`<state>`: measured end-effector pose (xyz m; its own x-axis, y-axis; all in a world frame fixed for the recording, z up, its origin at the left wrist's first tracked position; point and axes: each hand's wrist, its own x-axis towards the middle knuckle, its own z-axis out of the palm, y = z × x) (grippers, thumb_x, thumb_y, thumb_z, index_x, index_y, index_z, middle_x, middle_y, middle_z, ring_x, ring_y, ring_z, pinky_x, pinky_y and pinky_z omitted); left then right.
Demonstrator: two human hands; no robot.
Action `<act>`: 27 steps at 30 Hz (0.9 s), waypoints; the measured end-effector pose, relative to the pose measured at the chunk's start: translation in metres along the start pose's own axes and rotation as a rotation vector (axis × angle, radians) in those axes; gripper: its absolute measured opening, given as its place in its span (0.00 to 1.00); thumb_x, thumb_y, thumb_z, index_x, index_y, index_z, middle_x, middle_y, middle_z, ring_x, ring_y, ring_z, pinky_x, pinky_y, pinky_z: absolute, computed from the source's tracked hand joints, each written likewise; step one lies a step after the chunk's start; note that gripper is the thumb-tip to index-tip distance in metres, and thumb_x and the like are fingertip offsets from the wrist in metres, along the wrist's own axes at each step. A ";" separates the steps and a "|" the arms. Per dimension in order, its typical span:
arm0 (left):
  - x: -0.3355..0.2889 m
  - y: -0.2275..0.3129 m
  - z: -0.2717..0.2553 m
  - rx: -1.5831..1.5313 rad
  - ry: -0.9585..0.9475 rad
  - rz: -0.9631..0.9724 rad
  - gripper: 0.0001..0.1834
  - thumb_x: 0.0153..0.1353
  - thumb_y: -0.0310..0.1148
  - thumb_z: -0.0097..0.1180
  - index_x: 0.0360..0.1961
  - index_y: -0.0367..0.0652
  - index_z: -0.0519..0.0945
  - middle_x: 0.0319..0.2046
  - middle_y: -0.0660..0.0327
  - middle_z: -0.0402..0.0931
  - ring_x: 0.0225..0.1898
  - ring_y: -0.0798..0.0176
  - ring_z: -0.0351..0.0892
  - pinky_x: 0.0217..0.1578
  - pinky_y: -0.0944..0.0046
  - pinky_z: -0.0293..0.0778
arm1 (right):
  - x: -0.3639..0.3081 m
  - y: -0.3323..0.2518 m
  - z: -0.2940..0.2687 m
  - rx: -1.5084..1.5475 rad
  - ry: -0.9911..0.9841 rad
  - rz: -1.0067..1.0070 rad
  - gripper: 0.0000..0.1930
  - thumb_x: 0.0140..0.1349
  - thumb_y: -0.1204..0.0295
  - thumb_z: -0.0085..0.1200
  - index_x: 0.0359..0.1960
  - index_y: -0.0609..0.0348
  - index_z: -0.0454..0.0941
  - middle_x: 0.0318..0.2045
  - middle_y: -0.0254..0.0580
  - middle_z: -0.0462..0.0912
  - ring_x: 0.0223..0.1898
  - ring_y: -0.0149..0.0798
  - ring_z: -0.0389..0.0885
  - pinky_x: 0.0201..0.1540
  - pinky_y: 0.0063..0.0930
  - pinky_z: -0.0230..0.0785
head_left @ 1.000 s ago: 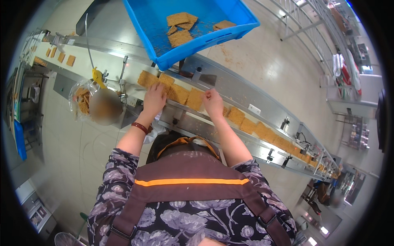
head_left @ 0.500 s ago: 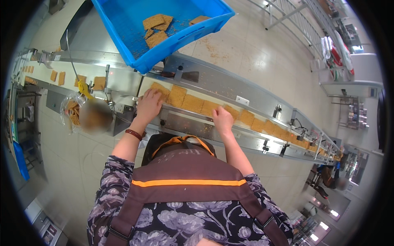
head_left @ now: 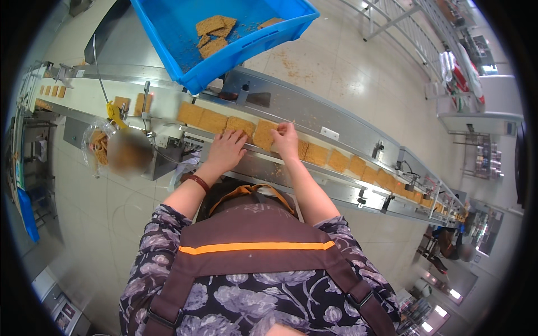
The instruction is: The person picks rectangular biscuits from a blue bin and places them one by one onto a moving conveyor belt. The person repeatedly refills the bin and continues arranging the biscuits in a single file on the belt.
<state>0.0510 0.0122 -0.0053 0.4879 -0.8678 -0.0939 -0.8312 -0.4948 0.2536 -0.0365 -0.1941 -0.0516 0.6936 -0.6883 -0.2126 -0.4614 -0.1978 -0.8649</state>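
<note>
A row of square golden-brown crackers lies along the conveyor belt [head_left: 342, 175] in front of me. My left hand [head_left: 227, 150] is open, its fingers stretched out with the tips on the near edge of one cracker [head_left: 240, 125]. Just right of it, my right hand [head_left: 287, 141] is closed in a pinch at the right edge of a larger-looking cracker [head_left: 262, 134], which sits slightly askew and apart from its left neighbour. Two more crackers [head_left: 191, 113] lie left of my left hand. Part of the row behind my right hand is hidden.
Across the belt, a blue crate [head_left: 193, 78] holds several broken crackers [head_left: 216, 28] and crumbs. A flat scraper-like blade [head_left: 259, 99] rests on the metal frame. At left are a yellow object [head_left: 116, 113], a clear bag [head_left: 100, 147] of pieces, and a sensor post [head_left: 146, 101].
Both hands have come closer together: the left moved right, the right moved left and farther away. Crackers have shifted along the belt, and more now show left of my left hand.
</note>
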 end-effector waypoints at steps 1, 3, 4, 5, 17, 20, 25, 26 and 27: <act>0.001 0.002 0.000 0.001 -0.005 0.000 0.25 0.60 0.45 0.53 0.57 0.47 0.72 0.59 0.60 0.68 0.60 0.57 0.64 0.55 0.48 0.63 | 0.000 0.005 -0.006 0.058 -0.015 0.087 0.16 0.55 0.72 0.61 0.43 0.62 0.71 0.33 0.42 0.79 0.29 0.31 0.77 0.30 0.25 0.71; 0.002 0.008 0.004 0.032 -0.017 -0.009 0.25 0.60 0.45 0.53 0.57 0.47 0.71 0.59 0.60 0.68 0.60 0.57 0.65 0.55 0.48 0.63 | -0.015 -0.004 -0.033 0.122 0.017 0.233 0.17 0.55 0.72 0.61 0.44 0.63 0.70 0.33 0.42 0.79 0.31 0.31 0.78 0.31 0.24 0.71; 0.003 0.013 0.005 0.046 -0.022 -0.010 0.25 0.61 0.45 0.53 0.58 0.47 0.71 0.59 0.60 0.68 0.60 0.57 0.65 0.55 0.48 0.63 | -0.025 -0.012 -0.049 0.154 0.038 0.305 0.18 0.55 0.72 0.61 0.44 0.63 0.70 0.33 0.42 0.79 0.31 0.30 0.78 0.31 0.24 0.72; 0.005 0.017 0.006 0.041 -0.029 -0.008 0.25 0.61 0.45 0.53 0.58 0.47 0.71 0.59 0.60 0.68 0.60 0.58 0.64 0.55 0.48 0.63 | -0.030 0.000 -0.057 0.280 0.092 0.303 0.17 0.55 0.72 0.61 0.44 0.63 0.70 0.33 0.41 0.79 0.32 0.30 0.79 0.31 0.24 0.72; 0.010 0.031 -0.011 -0.377 -0.008 0.026 0.18 0.59 0.38 0.54 0.50 0.46 0.76 0.51 0.55 0.74 0.49 0.49 0.74 0.47 0.51 0.72 | -0.063 0.061 -0.118 -0.369 0.230 -0.017 0.09 0.57 0.68 0.57 0.33 0.62 0.81 0.31 0.46 0.80 0.33 0.41 0.80 0.38 0.32 0.72; 0.002 0.001 -0.020 -0.349 0.064 -0.134 0.14 0.58 0.36 0.54 0.45 0.44 0.78 0.46 0.54 0.76 0.48 0.48 0.74 0.44 0.52 0.74 | -0.063 0.050 -0.119 -0.290 0.182 0.000 0.08 0.58 0.68 0.56 0.33 0.61 0.80 0.31 0.46 0.80 0.32 0.43 0.79 0.38 0.34 0.72; -0.005 -0.055 -0.027 -0.042 0.161 -0.316 0.17 0.58 0.39 0.54 0.47 0.45 0.76 0.51 0.56 0.73 0.55 0.51 0.70 0.49 0.47 0.71 | -0.056 0.024 -0.082 -0.322 0.053 -0.142 0.08 0.58 0.68 0.56 0.33 0.59 0.80 0.32 0.46 0.80 0.33 0.46 0.80 0.39 0.36 0.72; -0.006 -0.059 -0.027 0.011 0.145 -0.326 0.18 0.58 0.39 0.54 0.48 0.45 0.76 0.52 0.57 0.72 0.57 0.52 0.68 0.51 0.46 0.69 | -0.051 0.018 -0.071 -0.328 0.025 -0.170 0.09 0.58 0.67 0.56 0.35 0.58 0.80 0.34 0.46 0.79 0.35 0.46 0.79 0.40 0.37 0.72; -0.007 -0.063 -0.020 0.020 0.074 -0.336 0.20 0.59 0.41 0.53 0.52 0.45 0.74 0.58 0.57 0.68 0.63 0.54 0.63 0.56 0.43 0.64 | -0.045 0.012 -0.058 -0.332 -0.008 -0.201 0.10 0.58 0.66 0.57 0.36 0.58 0.80 0.36 0.47 0.79 0.38 0.46 0.79 0.42 0.38 0.72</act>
<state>0.1051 0.0502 -0.0014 0.7526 -0.6510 -0.0984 -0.6256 -0.7537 0.2013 -0.1052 -0.2056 -0.0263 0.7921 -0.6076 -0.0585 -0.4689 -0.5443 -0.6956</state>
